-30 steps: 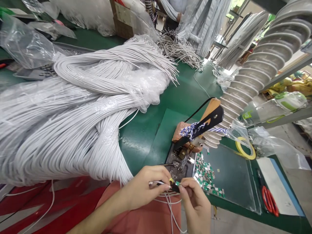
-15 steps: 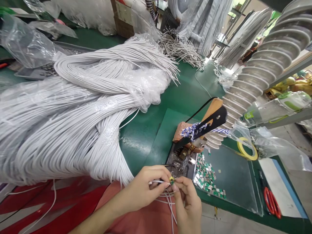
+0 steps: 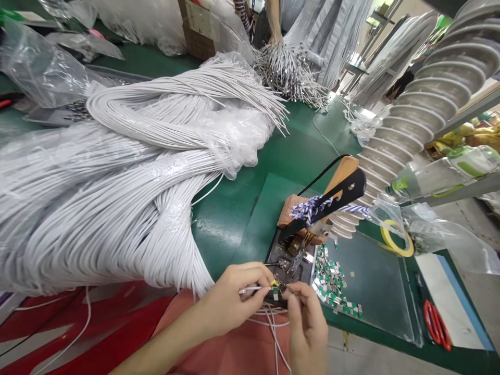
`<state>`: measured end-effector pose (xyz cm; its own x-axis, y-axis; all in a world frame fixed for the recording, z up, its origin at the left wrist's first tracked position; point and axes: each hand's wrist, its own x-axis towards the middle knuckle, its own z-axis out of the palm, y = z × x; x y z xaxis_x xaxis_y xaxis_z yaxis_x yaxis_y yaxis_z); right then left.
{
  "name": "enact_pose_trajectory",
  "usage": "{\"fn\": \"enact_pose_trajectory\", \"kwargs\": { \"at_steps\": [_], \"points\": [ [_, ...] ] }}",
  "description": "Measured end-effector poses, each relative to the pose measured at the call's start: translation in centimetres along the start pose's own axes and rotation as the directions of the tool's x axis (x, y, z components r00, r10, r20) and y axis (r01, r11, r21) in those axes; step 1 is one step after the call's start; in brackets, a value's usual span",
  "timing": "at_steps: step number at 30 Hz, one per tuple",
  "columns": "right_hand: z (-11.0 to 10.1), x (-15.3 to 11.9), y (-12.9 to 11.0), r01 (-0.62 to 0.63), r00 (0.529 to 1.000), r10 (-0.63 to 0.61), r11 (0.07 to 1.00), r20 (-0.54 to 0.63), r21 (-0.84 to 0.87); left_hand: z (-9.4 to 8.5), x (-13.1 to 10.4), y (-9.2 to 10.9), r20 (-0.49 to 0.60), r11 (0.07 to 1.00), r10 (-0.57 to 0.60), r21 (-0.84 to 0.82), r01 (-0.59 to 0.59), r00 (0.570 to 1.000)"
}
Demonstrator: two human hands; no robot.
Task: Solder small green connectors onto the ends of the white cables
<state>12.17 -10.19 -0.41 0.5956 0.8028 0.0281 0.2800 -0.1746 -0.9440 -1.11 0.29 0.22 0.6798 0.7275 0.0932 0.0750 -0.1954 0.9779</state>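
Between the thumb and fingers of my left hand (image 3: 242, 294) is a white cable (image 3: 250, 289), its end pointing right. At that end sits a small green and silver connector (image 3: 275, 294), with a bit of yellow just above it. My right hand (image 3: 307, 317) is a short way right of the connector, apart from it, thumb and forefinger pinched together. Whatever lies between those fingertips is too small to make out. Loose white cable strands (image 3: 273, 333) hang below both hands, over the lap.
A large bundle of white cables (image 3: 117, 208) covers the left. Ahead stands a soldering fixture with a brick (image 3: 289, 208) and black bracket (image 3: 339, 195). Small green connectors (image 3: 332, 284) lie on a tray (image 3: 378, 281). Red-handled scissors (image 3: 436, 325), tape (image 3: 395, 238) and a ribbed hose (image 3: 425, 99) are right.
My right hand has drawn off the connector, slightly to the right. My left hand keeps the cable nearly in place. A co-worker's arm has appeared at the far cable bundle, whose ends have shifted.
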Motion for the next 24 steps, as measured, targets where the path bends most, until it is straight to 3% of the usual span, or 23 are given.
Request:
{"fn": "enact_pose_trajectory", "kwargs": {
  "at_steps": [5, 10, 18, 24],
  "points": [
    [-1.1, 0.3, 0.3, -0.013, 1.000, 0.013, 1.000, -0.016, -0.016, -0.1, 0.5, 0.6, 0.009, 1.000, 0.007, 0.001, -0.007, 1.000],
    [-0.8, 0.3, 0.4, -0.093, 0.996, 0.093, 0.995, 0.005, 0.045, 0.2, 1.1, 0.9, 0.011, 1.000, -0.022, 0.016, 0.022, 1.000],
    [0.3, 0.7, 0.0, -0.046, 0.999, 0.047, 0.976, 0.002, 0.213, 0.4, 1.6, 1.5, 0.046, 0.997, -0.081, 0.014, 0.081, 0.996],
    [0.5, 0.6, 0.1, -0.017, 0.999, 0.023, 0.966, -0.022, 0.260, 0.4, 1.6, 2.0, 0.006, 0.998, -0.067, -0.002, 0.067, 0.998]
  ]
}}
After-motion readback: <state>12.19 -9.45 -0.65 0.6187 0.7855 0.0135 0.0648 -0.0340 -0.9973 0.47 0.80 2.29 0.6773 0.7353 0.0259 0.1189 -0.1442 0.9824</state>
